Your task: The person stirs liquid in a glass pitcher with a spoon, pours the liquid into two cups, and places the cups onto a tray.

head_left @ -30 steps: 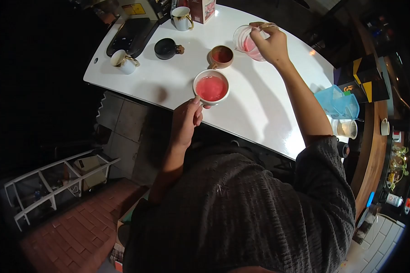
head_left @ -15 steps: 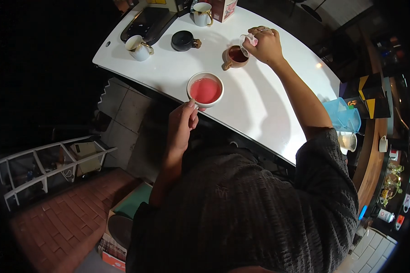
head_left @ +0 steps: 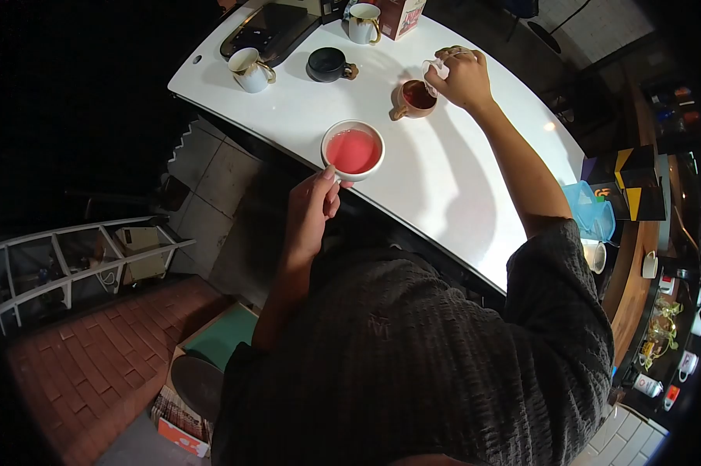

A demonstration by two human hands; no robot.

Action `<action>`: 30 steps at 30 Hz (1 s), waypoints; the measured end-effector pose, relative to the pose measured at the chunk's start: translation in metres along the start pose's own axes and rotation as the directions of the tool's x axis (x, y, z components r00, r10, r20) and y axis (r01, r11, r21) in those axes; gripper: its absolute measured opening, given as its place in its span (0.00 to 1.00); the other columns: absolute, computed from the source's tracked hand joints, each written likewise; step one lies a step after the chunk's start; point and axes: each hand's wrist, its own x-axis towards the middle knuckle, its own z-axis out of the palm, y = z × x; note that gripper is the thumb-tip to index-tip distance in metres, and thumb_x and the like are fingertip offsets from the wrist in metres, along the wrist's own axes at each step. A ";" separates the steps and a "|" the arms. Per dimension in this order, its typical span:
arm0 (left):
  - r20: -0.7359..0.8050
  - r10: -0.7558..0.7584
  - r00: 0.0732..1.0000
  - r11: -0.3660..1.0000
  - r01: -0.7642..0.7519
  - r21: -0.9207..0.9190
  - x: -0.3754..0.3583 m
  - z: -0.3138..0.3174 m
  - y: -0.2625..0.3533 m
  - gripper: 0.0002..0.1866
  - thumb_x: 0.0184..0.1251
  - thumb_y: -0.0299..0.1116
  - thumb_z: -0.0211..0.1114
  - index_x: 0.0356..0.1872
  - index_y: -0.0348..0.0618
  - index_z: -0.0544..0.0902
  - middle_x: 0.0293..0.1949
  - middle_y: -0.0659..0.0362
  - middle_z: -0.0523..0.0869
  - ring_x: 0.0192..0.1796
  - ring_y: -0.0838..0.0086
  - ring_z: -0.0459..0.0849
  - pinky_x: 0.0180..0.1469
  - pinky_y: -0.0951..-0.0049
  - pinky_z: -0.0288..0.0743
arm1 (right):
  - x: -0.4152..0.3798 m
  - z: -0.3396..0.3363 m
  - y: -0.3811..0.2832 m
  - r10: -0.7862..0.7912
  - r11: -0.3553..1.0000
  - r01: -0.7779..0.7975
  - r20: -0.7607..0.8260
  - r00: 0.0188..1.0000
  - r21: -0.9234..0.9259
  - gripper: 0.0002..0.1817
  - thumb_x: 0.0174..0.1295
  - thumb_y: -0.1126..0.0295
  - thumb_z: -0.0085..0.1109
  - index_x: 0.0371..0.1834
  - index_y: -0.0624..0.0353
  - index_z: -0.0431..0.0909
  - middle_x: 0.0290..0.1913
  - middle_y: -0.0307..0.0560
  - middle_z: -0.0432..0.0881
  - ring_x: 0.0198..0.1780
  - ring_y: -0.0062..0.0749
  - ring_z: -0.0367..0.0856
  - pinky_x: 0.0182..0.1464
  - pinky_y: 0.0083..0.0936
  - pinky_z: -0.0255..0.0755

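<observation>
My left hand (head_left: pixel 312 215) grips the handle of a white cup (head_left: pixel 353 151) of pink liquid at the table's near edge. Over the far side of the white table (head_left: pixel 459 171), my right hand (head_left: pixel 461 76) is closed on a small clear vessel (head_left: pixel 434 75). That vessel is beside and partly over the rim of a brown cup (head_left: pixel 415 99) with dark red liquid in it. My fingers hide part of the vessel. A black cup (head_left: pixel 329 64) stands left of the brown one.
Two white mugs with gold-brown handles (head_left: pixel 249 70) (head_left: pixel 364 24) stand near a black appliance (head_left: pixel 273 33). A dark red box (head_left: pixel 401 17) is at the back. Blue containers (head_left: pixel 591 211) are at the right, and a white rack (head_left: pixel 86 264) is at the lower left.
The view has shifted slightly, so the table items appear a little further right. The clear vessel appears less tilted into the brown cup. Both hands keep their holds.
</observation>
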 end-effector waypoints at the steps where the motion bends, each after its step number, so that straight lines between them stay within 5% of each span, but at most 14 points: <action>1: 0.009 -0.003 1.000 0.999 0.003 0.032 0.000 0.000 0.000 0.18 0.73 0.45 0.49 0.25 0.45 0.71 0.29 0.59 0.79 0.22 0.85 0.63 0.23 0.81 0.52 | 0.000 0.000 0.000 -0.002 1.000 0.002 0.002 1.000 0.000 0.23 0.52 0.52 0.59 0.40 0.61 0.86 0.41 0.48 0.86 0.50 0.37 0.81 0.63 0.40 0.59; 11: 0.033 0.017 0.999 0.998 -0.019 0.062 0.001 0.004 0.001 0.18 0.73 0.44 0.48 0.24 0.45 0.71 0.30 0.58 0.80 0.21 0.85 0.62 0.22 0.82 0.51 | 0.004 -0.003 -0.001 -0.039 0.999 0.039 -0.009 0.999 -0.005 0.23 0.54 0.52 0.58 0.40 0.60 0.86 0.39 0.47 0.86 0.49 0.36 0.81 0.62 0.39 0.60; 17: 0.013 0.013 1.000 0.999 -0.013 -0.033 0.001 0.006 0.003 0.21 0.72 0.44 0.56 0.19 0.44 0.72 0.25 0.62 0.77 0.21 0.86 0.63 0.23 0.82 0.55 | 0.005 -0.007 -0.007 -0.031 0.999 0.031 0.037 0.999 -0.019 0.21 0.53 0.55 0.60 0.39 0.61 0.85 0.45 0.47 0.86 0.52 0.36 0.82 0.62 0.39 0.62; 30: -0.006 0.009 1.000 1.000 -0.009 -0.028 0.002 0.002 0.002 0.21 0.72 0.44 0.56 0.19 0.44 0.73 0.24 0.63 0.77 0.21 0.87 0.63 0.23 0.82 0.55 | 0.007 -0.005 -0.005 -0.061 0.998 0.061 0.016 0.998 -0.011 0.23 0.53 0.52 0.58 0.41 0.60 0.86 0.37 0.48 0.86 0.47 0.36 0.82 0.61 0.40 0.60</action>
